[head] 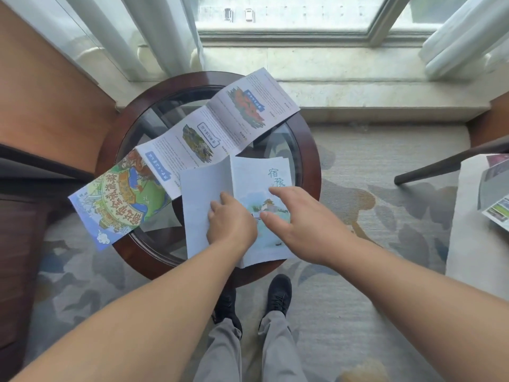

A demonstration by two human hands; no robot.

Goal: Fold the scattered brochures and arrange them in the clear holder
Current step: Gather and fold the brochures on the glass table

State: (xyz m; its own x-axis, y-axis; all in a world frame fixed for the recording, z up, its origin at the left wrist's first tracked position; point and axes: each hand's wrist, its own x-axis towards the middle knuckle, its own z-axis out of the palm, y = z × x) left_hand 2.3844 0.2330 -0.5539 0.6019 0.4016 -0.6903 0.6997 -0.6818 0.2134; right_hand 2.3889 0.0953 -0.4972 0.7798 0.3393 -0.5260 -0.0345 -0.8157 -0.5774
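Out past my left hand, a long unfolded brochure [192, 139] lies slantwise across the table [312, 166], its map end hanging over the rim. My left hand [231, 220] sits on the crease of a pale blue brochure [201, 199], fingers bent down onto the paper; I cannot tell whether they pinch it. My right hand [297, 216] is spread wide over its painted cover, holding nothing. Far off to its right lie more leaflets [495, 199].
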